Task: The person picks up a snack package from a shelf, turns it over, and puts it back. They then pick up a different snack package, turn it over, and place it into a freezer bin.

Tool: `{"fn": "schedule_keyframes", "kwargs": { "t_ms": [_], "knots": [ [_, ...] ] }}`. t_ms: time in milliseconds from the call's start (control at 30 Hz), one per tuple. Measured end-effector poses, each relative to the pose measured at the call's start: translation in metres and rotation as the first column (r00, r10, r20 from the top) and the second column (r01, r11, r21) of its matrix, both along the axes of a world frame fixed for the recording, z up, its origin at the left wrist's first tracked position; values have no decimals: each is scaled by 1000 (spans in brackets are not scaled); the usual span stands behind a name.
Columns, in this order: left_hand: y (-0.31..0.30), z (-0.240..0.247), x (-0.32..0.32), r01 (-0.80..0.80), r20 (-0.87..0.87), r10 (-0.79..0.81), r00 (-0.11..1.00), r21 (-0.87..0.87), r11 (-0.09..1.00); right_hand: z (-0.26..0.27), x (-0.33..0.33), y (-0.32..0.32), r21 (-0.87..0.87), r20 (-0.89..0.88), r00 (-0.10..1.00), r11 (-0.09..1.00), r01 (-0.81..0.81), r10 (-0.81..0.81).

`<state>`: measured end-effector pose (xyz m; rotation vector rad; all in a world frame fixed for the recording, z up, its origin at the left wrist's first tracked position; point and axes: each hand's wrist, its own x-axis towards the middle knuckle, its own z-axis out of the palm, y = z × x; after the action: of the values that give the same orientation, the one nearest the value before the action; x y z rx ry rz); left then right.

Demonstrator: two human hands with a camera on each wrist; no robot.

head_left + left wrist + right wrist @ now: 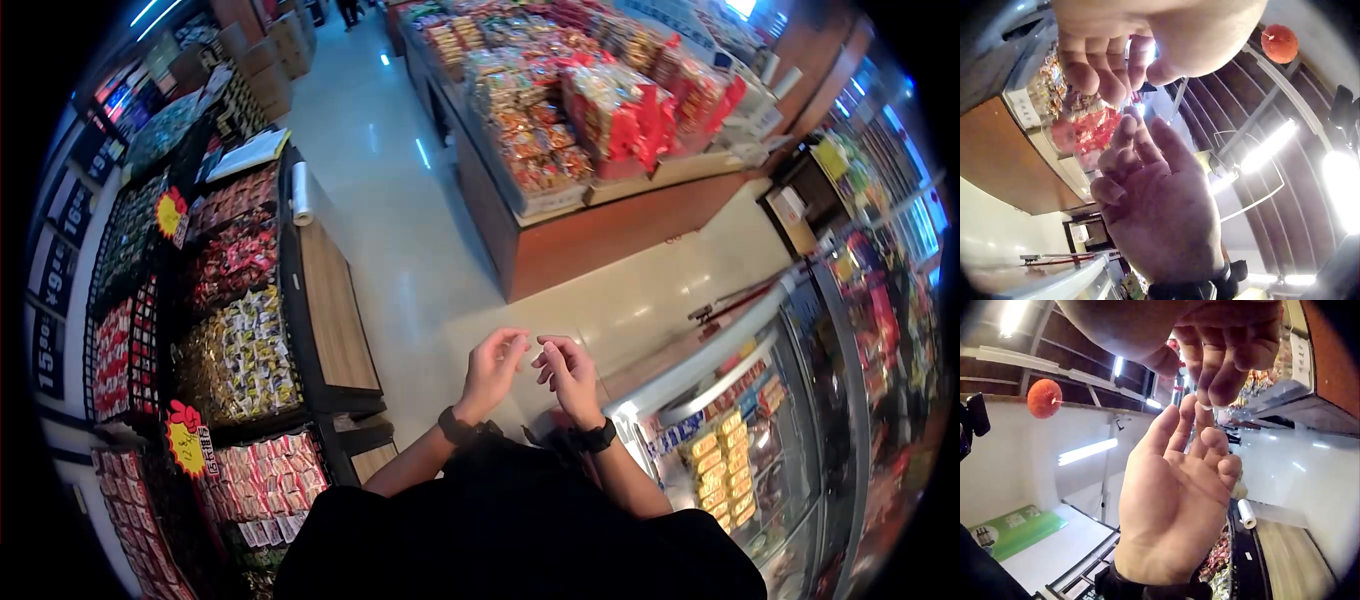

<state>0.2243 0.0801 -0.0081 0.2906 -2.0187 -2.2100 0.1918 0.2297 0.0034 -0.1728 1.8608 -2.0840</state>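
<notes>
My left hand (490, 372) and right hand (568, 380) are raised in front of my body, a small gap between them, over the shop floor. Both have loosely bent fingers and hold nothing. In the left wrist view the right hand (1160, 219) faces the camera with its palm, below the left hand's fingers (1110, 84). From the right wrist, the left hand (1172, 506) shows its palm, with the right hand's fingers (1222, 381) hanging close over its fingertips. A dark band sits on each wrist.
Bins of wrapped sweets (245, 350) stand at the left, with a roll of plastic bags (303, 193) at their edge. Ahead is a wooden display counter (540, 245) heaped with packaged snacks (620, 110). A glass-topped freezer case (790, 420) lies at the right. A tiled aisle (400, 200) runs between.
</notes>
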Motion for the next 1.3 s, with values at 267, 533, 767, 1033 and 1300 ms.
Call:
{"fn": "schedule_keyframes", "kwargs": {
  "t_ms": [267, 533, 767, 1033, 1300],
  "knots": [
    [-59, -16, -27, -238, 44, 235, 971, 53, 970, -11, -59, -78, -2, 2, 973, 973, -229, 229],
    [-130, -4, -104, -390, 49, 389, 920, -3, 921, -17, -156, -147, 9, -105, 936, 941, -338, 337],
    [-177, 2, -194, -464, 22, 463, 886, 29, 886, -12, -246, -211, -64, -104, 936, 937, -343, 336],
    [-219, -13, -259, -434, 54, 432, 900, 41, 900, -9, -318, -264, -25, -95, 936, 939, -343, 339],
    [-318, -22, -329, -398, 43, 395, 918, 101, 912, -15, -375, -362, 22, -133, 956, 965, -262, 263]
  ]
}}
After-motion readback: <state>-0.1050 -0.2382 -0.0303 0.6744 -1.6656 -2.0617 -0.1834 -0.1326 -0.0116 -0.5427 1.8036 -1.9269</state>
